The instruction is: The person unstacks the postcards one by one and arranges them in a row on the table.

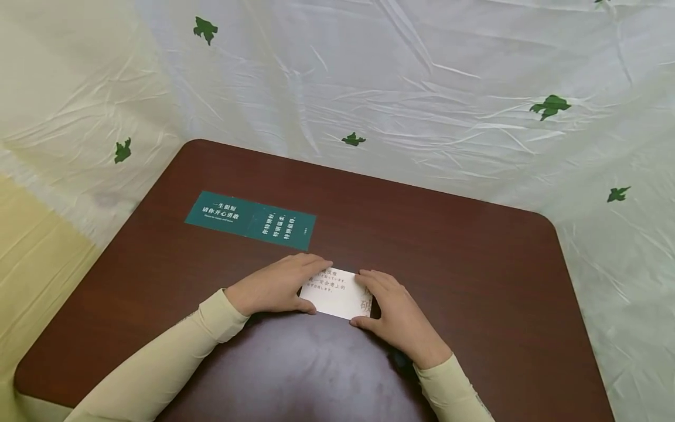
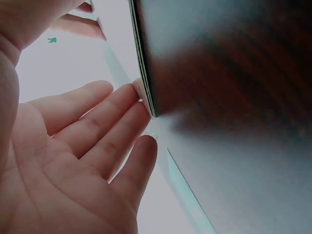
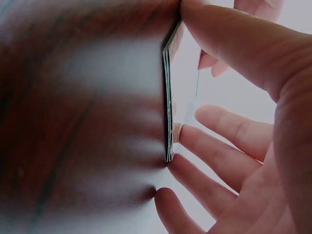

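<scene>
A white card (image 1: 331, 296) with printed characters lies on the table in front of the person. Several thin layers show along its edge (image 3: 168, 107); whether it is folded or stacked I cannot tell. On its left side, the left hand (image 1: 276, 284) holds it, thumb at the near edge and fingertips at the far edge. The right hand (image 1: 392, 308) grips the right side the same way, partly covering the print. In the left wrist view, the fingers (image 2: 97, 126) look fairly straight against the card's edge.
A long green card (image 1: 250, 220) with white characters and a crease lies flat beyond the left hand. The dark brown table (image 1: 448, 246) has rounded corners. White cloth (image 1: 422, 105) with green shapes hangs around its far and right sides.
</scene>
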Demonstrator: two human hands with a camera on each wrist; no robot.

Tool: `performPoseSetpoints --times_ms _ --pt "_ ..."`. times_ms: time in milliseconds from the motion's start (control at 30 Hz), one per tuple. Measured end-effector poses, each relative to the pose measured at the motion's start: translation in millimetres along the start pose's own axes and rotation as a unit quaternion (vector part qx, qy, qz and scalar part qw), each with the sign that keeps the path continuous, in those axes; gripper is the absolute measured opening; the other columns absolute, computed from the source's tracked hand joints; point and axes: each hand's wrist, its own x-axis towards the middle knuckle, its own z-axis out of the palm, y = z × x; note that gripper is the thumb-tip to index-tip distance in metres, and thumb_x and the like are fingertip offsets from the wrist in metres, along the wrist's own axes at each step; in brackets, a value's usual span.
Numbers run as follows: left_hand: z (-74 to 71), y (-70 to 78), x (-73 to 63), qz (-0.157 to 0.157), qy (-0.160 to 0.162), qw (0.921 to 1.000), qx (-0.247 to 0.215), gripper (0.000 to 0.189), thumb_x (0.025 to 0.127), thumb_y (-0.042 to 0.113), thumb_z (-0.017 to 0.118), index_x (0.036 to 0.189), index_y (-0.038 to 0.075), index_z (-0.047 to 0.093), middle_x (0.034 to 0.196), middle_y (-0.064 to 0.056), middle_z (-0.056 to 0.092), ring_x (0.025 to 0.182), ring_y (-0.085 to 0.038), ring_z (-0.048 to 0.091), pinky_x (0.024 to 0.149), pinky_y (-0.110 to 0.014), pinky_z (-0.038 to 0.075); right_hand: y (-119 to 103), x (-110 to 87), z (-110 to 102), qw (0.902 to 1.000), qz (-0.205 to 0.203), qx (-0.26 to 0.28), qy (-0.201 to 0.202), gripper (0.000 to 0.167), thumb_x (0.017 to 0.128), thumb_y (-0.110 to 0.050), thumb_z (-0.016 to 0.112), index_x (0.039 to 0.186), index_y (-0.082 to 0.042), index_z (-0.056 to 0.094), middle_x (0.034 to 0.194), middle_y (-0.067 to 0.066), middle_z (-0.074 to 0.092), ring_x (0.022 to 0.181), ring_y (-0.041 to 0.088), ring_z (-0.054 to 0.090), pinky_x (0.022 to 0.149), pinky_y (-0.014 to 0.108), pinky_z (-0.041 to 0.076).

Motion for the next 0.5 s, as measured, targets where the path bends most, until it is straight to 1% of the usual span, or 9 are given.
performPoseSetpoints --times_ms 133,267,400,500 --pt "1.7 -0.1 -0.5 0.007 0.008 0.9999 0.006 0.091 0.088 0.037 0.091 0.163 0.009 0.047 0.161 -0.007 0.055 0.149 -0.028 0.053 0.126 -0.047 0.042 -1 -1.4 0 0.9999 -0.008 0.001 0.008 0.084 0.082 -0.035 0.097 0.153 -0.010 0.059 0.160 0.006 0.058 0.152 0.028 0.052 0.123 0.055 0.044" --pt "1.2 -0.5 -2.0 0.009 0.008 0.9999 0.009 0.092 0.088 0.038 0.091 0.163 0.010 0.047 0.160 -0.006 0.056 0.148 -0.028 0.054 0.125 -0.046 0.043 -1 -1.3 0 0.9997 -0.017 -0.014 0.008 0.084 0.082 -0.037 0.096 0.153 -0.010 0.059 0.158 0.006 0.060 0.149 0.028 0.054 0.121 0.056 0.046" --pt "-2.7 -0.7 -1.7 0.011 0.008 0.9999 0.006 0.093 0.087 0.037 0.092 0.163 0.009 0.046 0.160 -0.006 0.056 0.147 -0.027 0.055 0.123 -0.045 0.045 -2 1.0 -3 0.9992 -0.027 -0.028 0.007 0.083 0.083 -0.039 0.096 0.152 -0.010 0.060 0.157 0.006 0.061 0.146 0.029 0.057 0.119 0.055 0.048" --pt "-8.6 -1.2 1.6 0.010 0.006 0.9999 -0.002 0.093 0.088 0.036 0.092 0.163 0.009 0.046 0.160 -0.006 0.056 0.147 -0.027 0.055 0.122 -0.044 0.047 -2 5.1 -8 0.9990 -0.031 -0.030 0.007 0.081 0.084 -0.039 0.095 0.151 -0.010 0.061 0.156 0.006 0.062 0.145 0.029 0.057 0.119 0.055 0.048"
